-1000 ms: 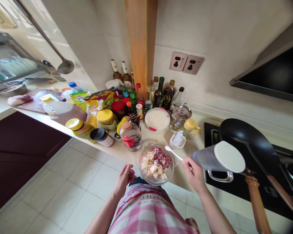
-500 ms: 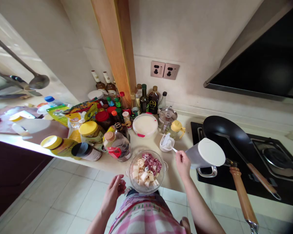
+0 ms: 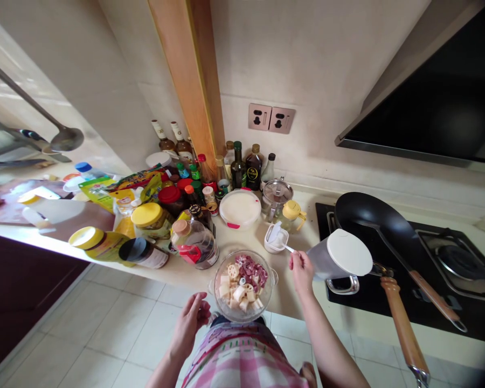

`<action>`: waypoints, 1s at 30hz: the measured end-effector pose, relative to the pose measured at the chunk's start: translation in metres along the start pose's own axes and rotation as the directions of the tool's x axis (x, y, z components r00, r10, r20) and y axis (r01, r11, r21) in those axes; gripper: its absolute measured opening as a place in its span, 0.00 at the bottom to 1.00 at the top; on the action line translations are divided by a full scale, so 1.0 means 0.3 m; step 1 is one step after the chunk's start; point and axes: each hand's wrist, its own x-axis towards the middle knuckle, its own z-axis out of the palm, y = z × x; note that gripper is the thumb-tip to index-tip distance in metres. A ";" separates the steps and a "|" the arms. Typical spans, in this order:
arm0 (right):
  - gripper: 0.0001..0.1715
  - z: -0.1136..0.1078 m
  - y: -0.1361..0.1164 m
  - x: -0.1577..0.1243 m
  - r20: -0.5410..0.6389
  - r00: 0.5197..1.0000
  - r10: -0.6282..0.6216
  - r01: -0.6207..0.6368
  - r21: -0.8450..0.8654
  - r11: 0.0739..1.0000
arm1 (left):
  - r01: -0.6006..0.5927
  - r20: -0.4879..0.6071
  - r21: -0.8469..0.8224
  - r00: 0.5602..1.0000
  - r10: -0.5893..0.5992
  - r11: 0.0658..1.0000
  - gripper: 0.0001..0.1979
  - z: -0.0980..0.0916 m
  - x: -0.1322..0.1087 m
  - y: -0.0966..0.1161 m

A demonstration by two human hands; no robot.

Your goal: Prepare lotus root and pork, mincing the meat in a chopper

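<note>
My right hand is closed on the handle of a small white spoon. The spoon's far end dips into a little white seasoning box, its lid tipped up and white grains inside. My left hand hangs in front of the counter edge, fingers loosely curled and holding nothing, left of a clear glass bowl. Cut lotus root lies in the bowl's near and left part. Raw red meat pieces fill its far right part.
Left of the bowl stands a squat glass bottle among several jars and sauce bottles. Behind are a white-lidded container and a yellow-topped oil pot. A lidded metal jug and a black wok stand at the right.
Both hands stay almost in place. The spoon remains in the seasoning box, and the camera view has shifted very slightly.
</note>
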 end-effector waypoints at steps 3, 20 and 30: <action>0.20 0.001 0.001 0.003 -0.001 1.000 -0.023 0.023 -0.018 1.000 | 0.004 -0.004 0.000 1.000 -0.004 1.000 0.27 0.006 -0.004 0.001; 0.20 0.007 0.017 0.002 -0.040 0.974 0.225 -0.193 0.382 0.904 | 0.012 0.027 -0.008 1.000 -0.012 1.000 0.28 0.000 0.012 -0.026; 0.17 -0.072 -0.043 -0.110 0.067 0.962 0.265 -0.263 0.491 0.831 | -0.014 0.030 0.005 0.999 0.014 1.000 0.26 0.007 0.007 -0.032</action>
